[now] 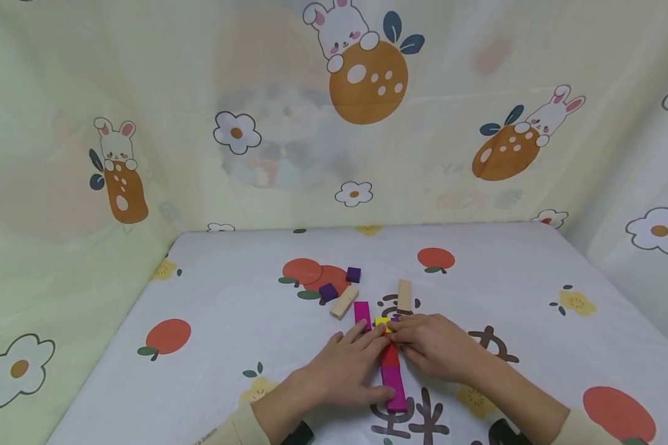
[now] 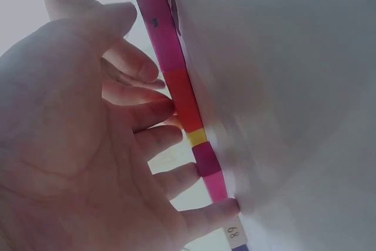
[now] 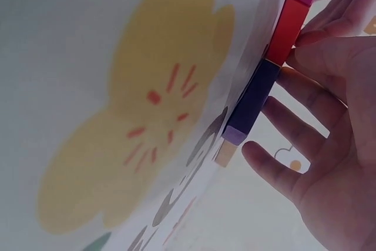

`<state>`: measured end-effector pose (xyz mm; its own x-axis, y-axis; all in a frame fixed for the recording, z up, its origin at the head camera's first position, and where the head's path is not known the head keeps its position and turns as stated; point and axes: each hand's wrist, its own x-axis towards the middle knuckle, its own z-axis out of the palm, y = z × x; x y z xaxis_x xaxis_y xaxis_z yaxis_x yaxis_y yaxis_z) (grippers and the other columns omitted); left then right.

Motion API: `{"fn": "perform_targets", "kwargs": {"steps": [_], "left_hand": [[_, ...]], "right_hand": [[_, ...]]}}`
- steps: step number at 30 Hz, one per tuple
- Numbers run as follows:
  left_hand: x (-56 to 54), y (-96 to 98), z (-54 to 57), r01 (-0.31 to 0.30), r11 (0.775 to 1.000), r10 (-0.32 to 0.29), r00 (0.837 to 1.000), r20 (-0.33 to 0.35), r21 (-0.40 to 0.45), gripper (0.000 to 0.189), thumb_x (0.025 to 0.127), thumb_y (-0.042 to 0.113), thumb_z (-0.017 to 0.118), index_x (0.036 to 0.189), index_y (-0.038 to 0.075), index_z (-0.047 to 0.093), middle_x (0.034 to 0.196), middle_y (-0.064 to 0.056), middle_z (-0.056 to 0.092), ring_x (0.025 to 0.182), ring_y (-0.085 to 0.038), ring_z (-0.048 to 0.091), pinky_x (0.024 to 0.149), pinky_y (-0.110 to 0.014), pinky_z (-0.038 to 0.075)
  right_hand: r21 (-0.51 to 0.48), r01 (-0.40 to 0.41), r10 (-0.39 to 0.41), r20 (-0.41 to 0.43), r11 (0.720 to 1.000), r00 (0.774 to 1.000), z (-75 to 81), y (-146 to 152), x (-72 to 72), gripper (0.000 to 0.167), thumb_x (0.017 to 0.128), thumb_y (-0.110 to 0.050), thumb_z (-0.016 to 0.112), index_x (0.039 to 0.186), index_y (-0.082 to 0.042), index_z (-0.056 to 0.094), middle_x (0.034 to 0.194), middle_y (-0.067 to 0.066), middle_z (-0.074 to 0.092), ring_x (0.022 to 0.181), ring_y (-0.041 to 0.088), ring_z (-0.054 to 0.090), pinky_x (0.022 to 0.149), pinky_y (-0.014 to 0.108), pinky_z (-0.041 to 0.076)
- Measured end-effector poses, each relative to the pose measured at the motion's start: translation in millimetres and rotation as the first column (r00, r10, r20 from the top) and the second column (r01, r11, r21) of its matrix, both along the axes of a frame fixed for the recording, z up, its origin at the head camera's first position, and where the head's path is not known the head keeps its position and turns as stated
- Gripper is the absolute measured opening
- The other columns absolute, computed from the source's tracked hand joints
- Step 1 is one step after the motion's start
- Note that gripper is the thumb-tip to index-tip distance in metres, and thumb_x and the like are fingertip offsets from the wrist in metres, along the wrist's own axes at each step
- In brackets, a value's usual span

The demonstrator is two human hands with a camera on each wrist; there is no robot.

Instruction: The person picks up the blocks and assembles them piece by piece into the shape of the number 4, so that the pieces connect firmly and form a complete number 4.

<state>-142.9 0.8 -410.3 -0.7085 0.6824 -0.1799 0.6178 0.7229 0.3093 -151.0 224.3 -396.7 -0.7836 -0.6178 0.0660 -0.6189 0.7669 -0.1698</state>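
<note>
A magenta block (image 1: 394, 392) and a red block (image 1: 389, 356) lie end to end on the table, with a small yellow block (image 1: 381, 322) at the red one's far end. My left hand (image 1: 345, 368) rests along their left side, thumb over the near magenta block and fingers spread forward. Another magenta block (image 1: 362, 313) lies beside its fingertips. From the right, my right hand (image 1: 440, 346) touches the joint of the red block and a dark purple block (image 3: 254, 98) with extended fingers. In the head view that purple block is mostly hidden under the right fingers.
Beyond the hands lie two plain wooden blocks, one angled (image 1: 344, 303) and one pointing away (image 1: 404, 296). Two small dark purple blocks, one nearer (image 1: 328, 292) and one farther (image 1: 354, 275), sit at the far left of them. A printed cloth covers the table (image 1: 228, 272); patterned curtains enclose it.
</note>
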Motion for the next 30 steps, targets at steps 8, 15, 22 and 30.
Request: {"fn": "perform_targets", "kwargs": {"steps": [8, 15, 22, 30], "left_hand": [[1.7, 0.4, 0.1, -0.002, 1.0, 0.002, 1.0, -0.008, 0.007, 0.084, 0.095, 0.061, 0.061, 0.164, 0.027, 0.029, 0.171, 0.011, 0.025, 0.161, -0.026, 0.018, 0.12, -0.065, 0.031], [2.4, 0.3, 0.4, 0.012, 1.0, -0.012, 0.998, -0.057, -0.009, 0.081, 0.097, 0.061, 0.059, 0.164, 0.026, 0.03, 0.172, 0.009, 0.023, 0.161, -0.027, 0.018, 0.121, -0.064, 0.03], [-0.4, 1.9, 0.9, -0.027, 1.0, 0.026, 0.998, -0.062, -0.01, 0.084, 0.095, 0.062, 0.06, 0.164, 0.025, 0.03, 0.173, 0.005, 0.022, 0.16, -0.027, 0.02, 0.121, -0.064, 0.029], [-15.9, -2.5, -1.5, -0.09, 0.996, 0.089, 0.987, -0.131, 0.003, 0.082, 0.098, 0.06, 0.056, 0.164, 0.021, 0.029, 0.173, -0.002, 0.024, 0.16, -0.032, 0.019, 0.122, -0.065, 0.026]], "right_hand": [[-0.005, -0.002, 0.002, -0.001, 1.0, 1.0, -2.7, 1.0, 1.0, 0.031, 0.092, -0.019, 0.075, 0.123, -0.015, 0.077, 0.132, 0.003, 0.072, 0.129, 0.028, 0.065, 0.104, 0.053, 0.053], [-0.005, 0.01, -0.01, -0.005, 1.0, 1.0, -3.9, 1.0, 1.3, 0.032, 0.092, -0.02, 0.075, 0.123, -0.015, 0.077, 0.134, 0.004, 0.072, 0.129, 0.029, 0.065, 0.104, 0.053, 0.053], [-0.013, 0.003, -0.003, -0.016, 1.0, 1.0, -4.7, 1.3, 1.6, 0.03, 0.092, -0.018, 0.074, 0.122, -0.013, 0.077, 0.132, 0.005, 0.073, 0.128, 0.029, 0.066, 0.103, 0.052, 0.054], [-0.018, 0.0, 0.0, -0.012, 1.0, 1.0, -4.3, 1.1, 1.3, 0.032, 0.092, -0.017, 0.075, 0.123, -0.014, 0.077, 0.132, 0.005, 0.072, 0.127, 0.029, 0.066, 0.102, 0.052, 0.054]]}}
